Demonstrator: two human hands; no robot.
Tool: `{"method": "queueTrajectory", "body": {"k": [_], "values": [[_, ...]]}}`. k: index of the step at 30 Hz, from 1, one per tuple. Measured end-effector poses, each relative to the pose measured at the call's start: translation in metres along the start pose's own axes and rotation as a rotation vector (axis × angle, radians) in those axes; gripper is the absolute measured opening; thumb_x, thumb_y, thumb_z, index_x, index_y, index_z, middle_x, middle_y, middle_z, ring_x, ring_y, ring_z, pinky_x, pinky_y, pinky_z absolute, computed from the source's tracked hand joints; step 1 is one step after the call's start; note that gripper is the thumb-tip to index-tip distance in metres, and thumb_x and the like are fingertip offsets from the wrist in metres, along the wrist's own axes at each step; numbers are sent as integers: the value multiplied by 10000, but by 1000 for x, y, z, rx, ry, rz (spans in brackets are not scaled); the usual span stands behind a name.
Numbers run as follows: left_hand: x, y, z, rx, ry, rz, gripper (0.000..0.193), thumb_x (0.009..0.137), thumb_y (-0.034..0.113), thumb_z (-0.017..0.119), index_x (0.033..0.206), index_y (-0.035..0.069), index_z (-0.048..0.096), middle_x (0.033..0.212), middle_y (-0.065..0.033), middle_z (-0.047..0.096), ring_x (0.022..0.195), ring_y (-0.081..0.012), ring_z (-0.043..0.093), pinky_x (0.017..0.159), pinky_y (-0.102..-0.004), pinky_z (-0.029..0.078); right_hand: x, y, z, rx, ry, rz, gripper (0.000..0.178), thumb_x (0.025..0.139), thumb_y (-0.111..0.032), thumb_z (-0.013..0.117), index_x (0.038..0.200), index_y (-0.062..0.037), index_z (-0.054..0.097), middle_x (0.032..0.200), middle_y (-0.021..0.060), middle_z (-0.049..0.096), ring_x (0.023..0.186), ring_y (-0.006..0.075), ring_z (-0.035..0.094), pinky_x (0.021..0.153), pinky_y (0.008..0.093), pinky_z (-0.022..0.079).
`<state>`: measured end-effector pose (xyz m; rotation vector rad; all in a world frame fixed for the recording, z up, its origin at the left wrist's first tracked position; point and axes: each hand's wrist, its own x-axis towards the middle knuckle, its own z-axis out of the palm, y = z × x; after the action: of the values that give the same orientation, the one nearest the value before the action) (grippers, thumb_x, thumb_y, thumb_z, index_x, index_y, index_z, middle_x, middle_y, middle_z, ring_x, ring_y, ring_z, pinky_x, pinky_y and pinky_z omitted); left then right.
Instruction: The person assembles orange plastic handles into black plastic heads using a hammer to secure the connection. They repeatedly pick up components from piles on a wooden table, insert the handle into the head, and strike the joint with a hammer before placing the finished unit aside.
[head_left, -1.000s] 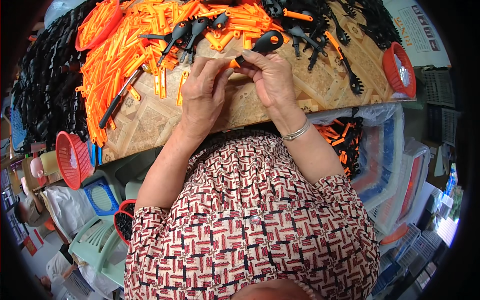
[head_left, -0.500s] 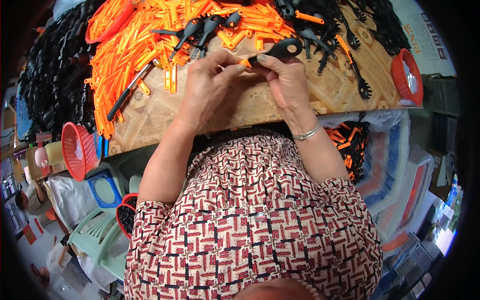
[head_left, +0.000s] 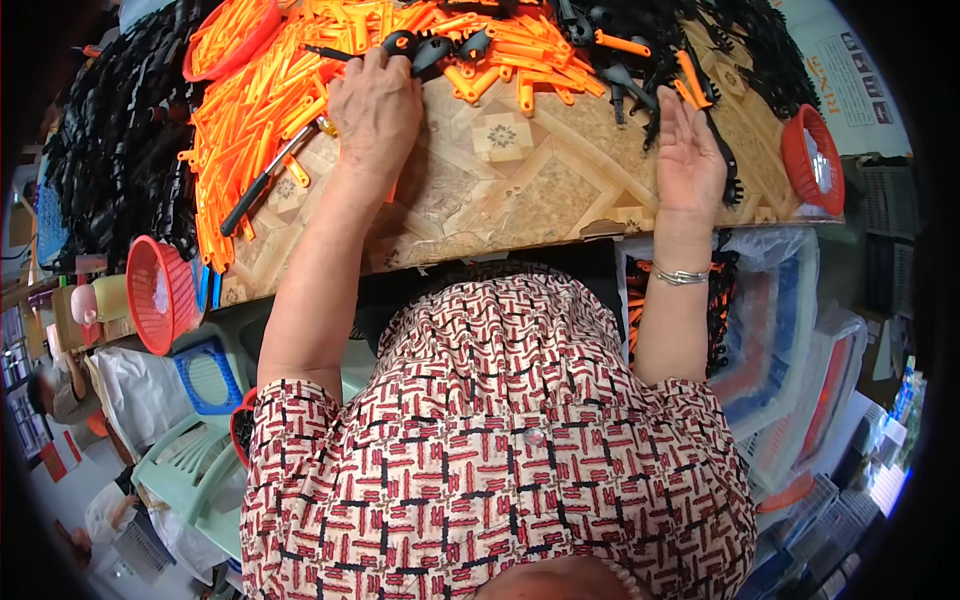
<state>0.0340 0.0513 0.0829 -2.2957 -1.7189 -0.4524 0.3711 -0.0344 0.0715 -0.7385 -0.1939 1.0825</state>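
My left hand (head_left: 375, 115) reaches to the far left of the table, its fingers bent down at a group of black utensil heads (head_left: 432, 52) with round holes. What lies under its fingertips is mostly hidden. An orange sliver (head_left: 391, 190) shows beside its wrist. At the right, my right hand (head_left: 690, 165) lies palm up with its fingers stretched out and nothing in them. Just beyond its fingertips are orange handles (head_left: 691, 78) on black utensils. A black toothed utensil head (head_left: 732, 188) sticks out beside that hand.
A big heap of orange handles (head_left: 270, 90) covers the table's left and back. A black-handled screwdriver (head_left: 255, 190) lies at its edge. Red baskets (head_left: 160, 295) stand at both table ends. Black utensils (head_left: 115, 150) pile up at far left. Plastic-covered crates (head_left: 770, 320) stand below right.
My hands have parted from the middle, where they held a black utensil with an orange end. My left hand went left to the black heads; my right hand moved right and opened.
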Motion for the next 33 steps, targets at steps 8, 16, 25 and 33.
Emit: {"method": "queueTrajectory", "body": {"k": [8, 16, 25, 33], "values": [[-8, -12, -18, -508, 198, 34, 93, 930, 145, 689, 1014, 154, 728, 892, -55, 650, 810, -279, 669, 660, -421, 504, -48, 36, 21, -702, -296, -157, 269, 993, -88, 646, 1230, 38, 663, 1158, 154, 694, 1057, 248, 693, 884, 401, 604], [-41, 29, -35, -829, -205, 179, 187, 944, 143, 720, 1115, 71, 741, 957, -87, 684, 874, -246, 686, 780, -361, 542, -76, 53, 58, -1664, -862, -1038, 276, 795, -70, 807, 1051, -80, 703, 981, 71, 697, 918, 254, 661, 997, 426, 437], [-4, 16, -5, -452, -122, 297, 278, 934, 270, 734, 1174, 130, 704, 1071, -90, 637, 1003, -313, 645, 839, -411, 534, -78, 54, 44, -1766, -678, -921, 215, 839, -174, 771, 1007, -68, 687, 948, 68, 640, 943, 259, 600, 861, 410, 442], [-19, 7, -7, -547, -284, 113, 225, 941, 219, 698, 1129, 95, 688, 983, -112, 673, 925, -286, 671, 799, -399, 536, -73, 63, 56, -1856, -731, -845, 240, 833, -223, 772, 981, -54, 686, 995, 100, 619, 1005, 280, 589, 874, 414, 446]]}}
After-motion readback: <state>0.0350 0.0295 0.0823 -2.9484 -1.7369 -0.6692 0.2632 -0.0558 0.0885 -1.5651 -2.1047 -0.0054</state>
